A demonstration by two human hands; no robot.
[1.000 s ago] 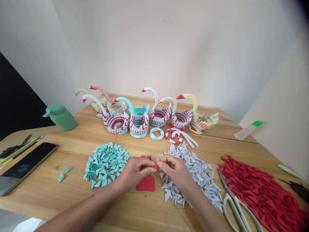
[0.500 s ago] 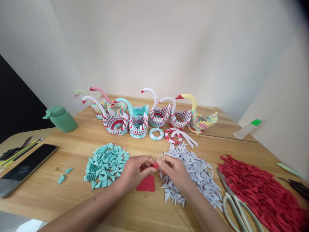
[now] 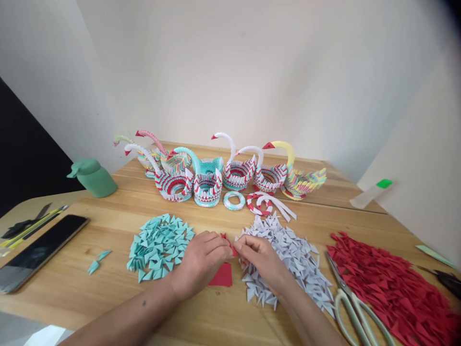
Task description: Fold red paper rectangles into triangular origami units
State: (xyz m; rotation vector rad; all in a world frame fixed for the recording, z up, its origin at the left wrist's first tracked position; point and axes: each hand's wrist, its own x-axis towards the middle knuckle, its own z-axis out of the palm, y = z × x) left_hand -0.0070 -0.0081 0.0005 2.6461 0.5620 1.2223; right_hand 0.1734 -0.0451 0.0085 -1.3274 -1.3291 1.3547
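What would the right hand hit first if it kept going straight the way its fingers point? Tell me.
The right hand points left, toward the left hand. Its fingertips already pinch the small red folded paper held between both hands, so it would likely meet the left hand's fingertips first, though depth is unclear.

I note a small folded red paper piece pinched between left hand and right hand. Below them: flat red paper rectangle. Left of hands: heap of teal folded paper triangles. Right: heap of white folded paper triangles, then heap of red folded paper triangles. Beyond: red-and-white striped paper rings.
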